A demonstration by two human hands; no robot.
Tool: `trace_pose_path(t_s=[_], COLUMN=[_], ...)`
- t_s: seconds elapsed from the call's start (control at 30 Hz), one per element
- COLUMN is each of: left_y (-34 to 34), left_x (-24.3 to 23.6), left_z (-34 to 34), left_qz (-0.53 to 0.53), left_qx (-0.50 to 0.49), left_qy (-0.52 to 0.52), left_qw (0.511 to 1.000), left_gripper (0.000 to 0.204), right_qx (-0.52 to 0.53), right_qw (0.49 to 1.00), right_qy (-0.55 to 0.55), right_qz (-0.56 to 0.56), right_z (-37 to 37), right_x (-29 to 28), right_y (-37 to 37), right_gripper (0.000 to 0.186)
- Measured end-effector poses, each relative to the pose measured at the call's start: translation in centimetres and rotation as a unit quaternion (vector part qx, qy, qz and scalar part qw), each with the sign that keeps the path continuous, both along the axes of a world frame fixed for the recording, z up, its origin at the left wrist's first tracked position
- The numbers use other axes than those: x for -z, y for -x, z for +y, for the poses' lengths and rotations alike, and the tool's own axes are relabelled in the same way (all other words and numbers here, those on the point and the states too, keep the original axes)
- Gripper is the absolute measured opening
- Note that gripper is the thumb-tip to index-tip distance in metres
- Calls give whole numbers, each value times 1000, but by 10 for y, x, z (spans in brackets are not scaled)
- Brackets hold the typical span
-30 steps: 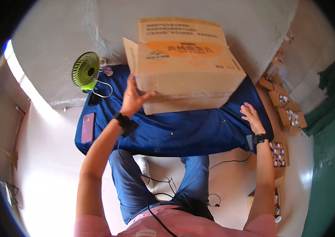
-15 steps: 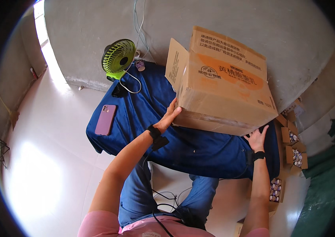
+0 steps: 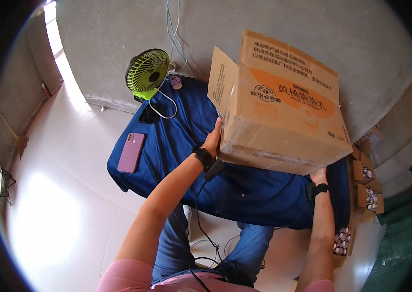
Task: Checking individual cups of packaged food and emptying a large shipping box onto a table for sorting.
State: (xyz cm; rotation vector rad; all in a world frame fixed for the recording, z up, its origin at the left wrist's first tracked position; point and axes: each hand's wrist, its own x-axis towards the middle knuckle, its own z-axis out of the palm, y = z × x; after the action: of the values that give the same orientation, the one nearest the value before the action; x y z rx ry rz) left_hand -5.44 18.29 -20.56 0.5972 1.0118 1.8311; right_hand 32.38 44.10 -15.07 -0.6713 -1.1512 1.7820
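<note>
With the right hand (image 3: 318,176) tucked under the big brown box (image 3: 288,119), right of the frame's middle; fingers hidden, so can't tell how tight. Holding its left side with the left hand (image 3: 211,141). Got both hands on already, with one flap (image 3: 222,75) still open. Can't tell if lifted off the blue cloth (image 3: 191,191). Farther, at upper left, a green fan (image 3: 146,72).

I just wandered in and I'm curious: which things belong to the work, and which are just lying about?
In use:
large cardboard box
left hand at its side
right hand at its lower corner
blue-covered table

Apparently lying about:
green fan
purple phone
smaller open boxes
</note>
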Motion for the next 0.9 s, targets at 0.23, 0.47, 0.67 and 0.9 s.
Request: trace_pose_path(t_s=[0.23, 0.47, 0.67, 0.9], left_y=[5, -23, -44, -73], left_x=[12, -28, -50, -64], left_z=[27, -2, -47, -81], left_qz=[-136, -128, -133, -136], left_qx=[50, 43, 101, 98], left_qy=[-85, -119, -158, -135], left_qw=[986, 984, 973, 977], left_gripper=[65, 73, 65, 63], right_qx=[-60, -71, -75, -66], right_qw=[996, 994, 995, 997], right_qy=[17, 17, 9, 10], right_qz=[70, 83, 60, 41], right_z=[-5, -17, -39, -79], right_x=[-6, -17, -38, -50], right_y=[-6, -24, -38, -64], right_gripper=[61, 59, 58, 57])
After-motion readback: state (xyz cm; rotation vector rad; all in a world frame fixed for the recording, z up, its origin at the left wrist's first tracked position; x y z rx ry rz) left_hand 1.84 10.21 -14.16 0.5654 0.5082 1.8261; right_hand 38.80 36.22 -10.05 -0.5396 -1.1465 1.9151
